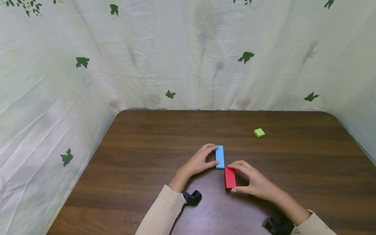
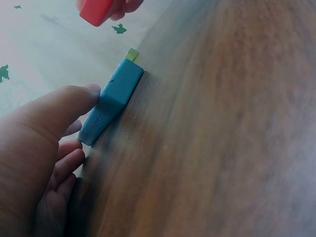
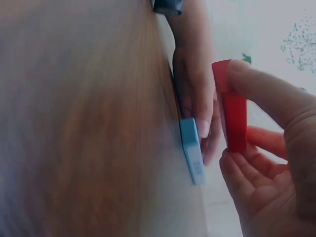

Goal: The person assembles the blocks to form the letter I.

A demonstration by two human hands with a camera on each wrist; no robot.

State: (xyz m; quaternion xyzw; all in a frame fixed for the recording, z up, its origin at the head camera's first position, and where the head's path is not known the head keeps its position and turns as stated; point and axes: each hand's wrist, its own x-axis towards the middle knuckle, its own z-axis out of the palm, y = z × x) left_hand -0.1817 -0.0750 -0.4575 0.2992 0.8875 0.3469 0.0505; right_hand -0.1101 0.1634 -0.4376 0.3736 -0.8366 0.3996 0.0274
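A blue rectangular block (image 1: 220,157) lies flat on the wooden table, its long side pointing away from me. My left hand (image 1: 202,159) holds it from the left, thumb near the close end and fingertips near the far end. In the left wrist view the thumb sits against the side of the blue block (image 2: 112,89). My right hand (image 1: 255,181) pinches a red rectangular block (image 1: 230,178) by its two ends. The right wrist view shows the red block (image 3: 234,108) raised off the tabletop, close to the blue one.
A small light-green block (image 1: 259,132) lies farther back on the table (image 1: 164,130), to the right. Pale cloth (image 1: 182,49) with leaf prints hangs behind the table and along its sides. A black wrist device (image 1: 192,197) is worn on the left wrist.
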